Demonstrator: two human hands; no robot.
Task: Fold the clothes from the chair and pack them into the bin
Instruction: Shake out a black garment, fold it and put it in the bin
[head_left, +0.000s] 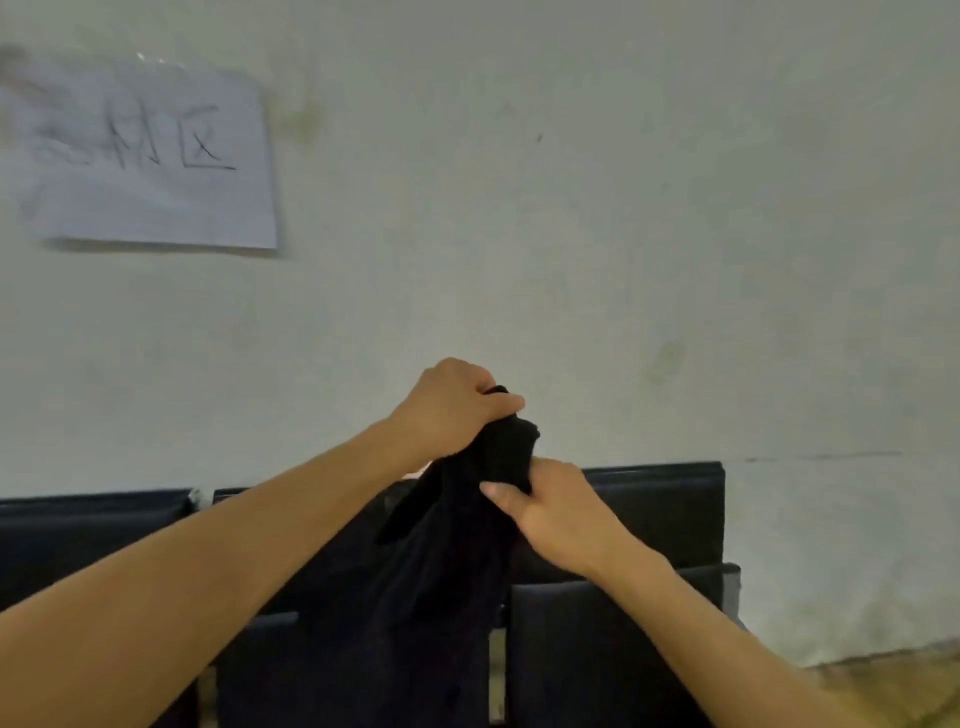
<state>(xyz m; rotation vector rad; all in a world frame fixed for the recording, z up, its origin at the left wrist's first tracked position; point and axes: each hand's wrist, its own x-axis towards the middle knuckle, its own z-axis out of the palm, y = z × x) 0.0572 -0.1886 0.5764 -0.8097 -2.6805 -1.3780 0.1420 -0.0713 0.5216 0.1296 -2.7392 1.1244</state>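
Head view showed you holding a black garment up in front of the wall, above a row of dark chairs. Your left hand was the higher one: its fingers were curled tight round the bunched top end of the cloth, with the thumb laid across the front, and a small dark tuft poked out above the fist. Your right hand sat just below and to the right of it, also closed on the cloth, the thumb pressed against the near side of the fabric and the fingers wrapped behind it, out of sight. The two hands were close together but not touching, with a short bunched stretch of cloth between them.

From the grip the garment hung straight down in loose folds, dropping past the chair backs and out of the bottom of the frame. A narrow strip of it stuck out to the lower left, under your left wrist. What kind of garment it was could not be told, because black cloth merged with the dark seats behind.

Both your forearms were bare and reached in from the lower corners. On the wall at upper left a white sheet of paper carried handwritten marks, too blurred to read.
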